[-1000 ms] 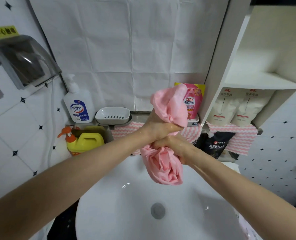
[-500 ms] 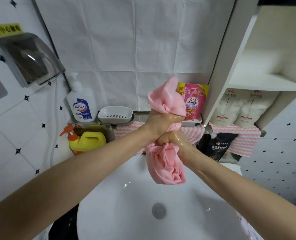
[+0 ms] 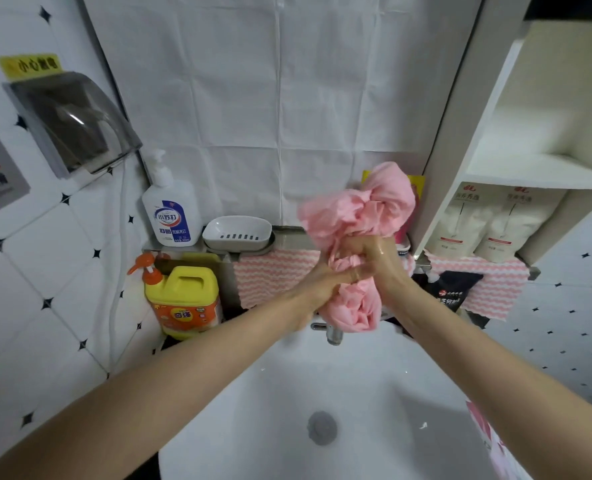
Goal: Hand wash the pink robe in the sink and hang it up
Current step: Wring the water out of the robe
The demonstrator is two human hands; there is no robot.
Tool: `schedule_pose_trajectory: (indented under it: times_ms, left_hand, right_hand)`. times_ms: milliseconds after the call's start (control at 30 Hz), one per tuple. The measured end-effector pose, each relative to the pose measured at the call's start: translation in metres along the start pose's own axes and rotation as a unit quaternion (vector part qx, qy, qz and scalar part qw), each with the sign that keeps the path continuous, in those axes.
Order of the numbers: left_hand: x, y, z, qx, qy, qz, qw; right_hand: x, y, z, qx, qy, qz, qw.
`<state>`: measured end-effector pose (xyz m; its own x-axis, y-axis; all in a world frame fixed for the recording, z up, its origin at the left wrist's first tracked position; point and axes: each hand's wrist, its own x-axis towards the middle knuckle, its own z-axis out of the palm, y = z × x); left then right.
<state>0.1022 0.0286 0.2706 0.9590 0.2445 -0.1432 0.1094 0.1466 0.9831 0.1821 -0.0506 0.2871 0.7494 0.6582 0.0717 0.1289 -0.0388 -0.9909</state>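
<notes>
Squeezing the pink robe [image 3: 374, 209] hard, with both hands clamped tight round its middle. Low on the twist, the left hand [image 3: 327, 284]; just above it and touching it, the right hand [image 3: 379, 252], fingers curled all the way round the cloth. Wet and shiny on the right hand's skin. Above the hands, a big puffy bunch of soft pink cloth, full of folds and crinkles. Below the hands, a fat, smooth, rounded lump of the same pink, hanging down. Held up in the air, over the back of the white sink [image 3: 253, 393], not touching the bowl. Close by the bottom of the hanging lump, a shiny metal tap [image 3: 332, 333]. Far below the hands, a round grey drain [image 3: 322, 427] in the smooth, glossy bowl. Behind the hands, a wavy pink-and-white striped cloth [image 3: 270, 275], soft and fuzzy looking, draped off a ledge. To the left of the hands, an oval white soap dish [image 3: 237, 232] with little slots, then a white pump bottle [image 3: 171, 216] with a blue label. Lower left of the hands, a boxy yellow plastic jug [image 3: 183, 299] with an orange pump. To the right of the hands, a black pouch [image 3: 455, 289], and past it two pale soft bags [image 3: 467, 223] under a white shelf.
</notes>
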Motion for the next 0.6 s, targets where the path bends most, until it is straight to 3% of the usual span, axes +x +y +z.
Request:
schedule_pose_trajectory:
  times_ms: [133, 233, 433, 533, 600]
  left_hand:
    - [-0.002, -0.003, -0.009, -0.039, -0.110, -0.035, 0.993]
    - [-0.003, -0.010, -0.012, -0.010, -0.132, -0.063, 0.989]
    - [-0.005, -0.012, -0.002, 0.063, 0.005, -0.095, 0.993]
    - [-0.002, -0.010, -0.001, 0.076, 0.098, -0.060, 0.991]
    - [-0.002, -0.012, 0.002, 0.061, 0.112, -0.057, 0.990]
  right_hand:
    - [0.002, -0.002, 0.007, 0.071, 0.041, -0.062, 0.995]
    - [0.002, 0.001, 0.012, 0.107, 0.051, -0.068, 0.991]
    - [0.004, 0.000, 0.018, 0.111, -0.006, -0.020, 0.994]
    - [0.000, -0.007, 0.017, 0.088, -0.052, -0.022, 0.994]
    - [0.001, -0.009, 0.017, 0.087, -0.045, -0.030, 0.995]
